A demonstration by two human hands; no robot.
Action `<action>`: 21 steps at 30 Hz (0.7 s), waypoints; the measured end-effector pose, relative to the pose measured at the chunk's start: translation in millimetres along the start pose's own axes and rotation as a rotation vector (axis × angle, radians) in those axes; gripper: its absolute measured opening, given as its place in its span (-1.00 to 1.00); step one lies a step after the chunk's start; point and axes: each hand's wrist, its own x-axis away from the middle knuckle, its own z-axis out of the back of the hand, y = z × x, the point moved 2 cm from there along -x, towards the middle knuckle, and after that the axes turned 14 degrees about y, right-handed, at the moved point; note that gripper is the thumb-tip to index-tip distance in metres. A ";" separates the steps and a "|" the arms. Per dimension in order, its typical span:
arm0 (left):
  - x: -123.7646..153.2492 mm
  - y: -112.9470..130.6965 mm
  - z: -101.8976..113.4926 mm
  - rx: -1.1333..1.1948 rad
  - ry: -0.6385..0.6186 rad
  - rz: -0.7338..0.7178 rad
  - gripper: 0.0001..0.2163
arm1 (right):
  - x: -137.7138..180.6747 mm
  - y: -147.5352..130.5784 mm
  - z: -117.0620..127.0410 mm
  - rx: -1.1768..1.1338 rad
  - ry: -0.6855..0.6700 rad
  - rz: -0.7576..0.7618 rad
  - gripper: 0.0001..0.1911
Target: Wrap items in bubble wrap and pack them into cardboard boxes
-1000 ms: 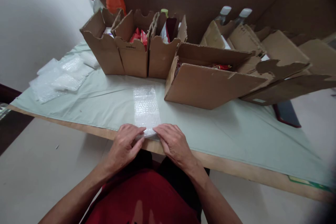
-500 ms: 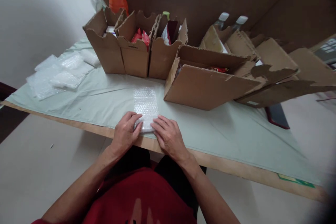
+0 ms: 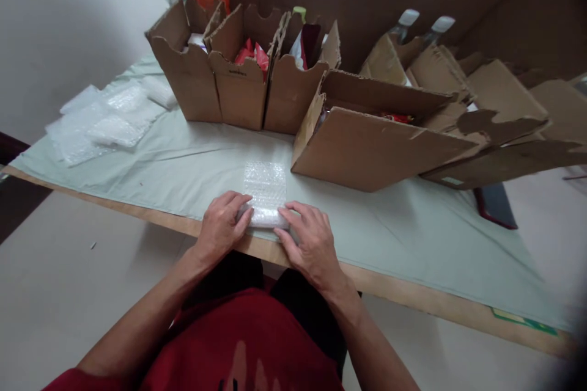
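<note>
at the front edge of the counter, the bubble wrap is pinched at its rolled ends by the left hand and right hand, equally near, the roll laid along that edge, its flat part stretched toward the back edge.

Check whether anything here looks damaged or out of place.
A small white scrap lies alone on the floor at left, like dropped litter. The boxes have ragged rims, as if roughly cut. No spill shows.
</note>
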 end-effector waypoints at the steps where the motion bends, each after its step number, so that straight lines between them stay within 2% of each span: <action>1: -2.4 -1.7 -1.6 -0.014 0.010 0.006 -0.80 | 0.8 -0.7 -2.2 0.014 -0.015 0.040 -0.69; 3: -2.8 -2.3 -0.3 -0.014 0.065 -0.005 -0.80 | 0.0 -1.0 -5.6 0.036 -0.053 0.090 -0.69; 5: 2.2 1.4 6.0 0.017 0.112 -0.053 -0.80 | -2.7 0.5 -6.0 0.026 -0.073 0.078 -0.72; 10: 16.9 13.6 21.3 0.137 -0.002 -0.173 -0.81 | -3.8 4.5 2.8 -0.146 -0.143 -0.043 -0.75; 13: 12.3 9.6 17.0 0.137 -0.037 -0.135 -0.80 | -0.7 4.3 6.0 -0.129 -0.111 -0.092 -0.72; 16: 1.0 0.5 5.7 0.029 0.000 -0.096 -0.79 | -0.8 2.1 3.8 -0.020 -0.018 -0.044 -0.64; 19: -5.9 -4.4 0.6 -0.046 0.070 -0.043 -0.75 | -5.1 1.6 -5.6 0.040 -0.066 0.039 -0.61; 21: -4.0 -3.0 4.6 0.003 0.128 0.041 -0.73 | -9.0 4.8 -12.8 0.034 -0.117 0.034 -0.64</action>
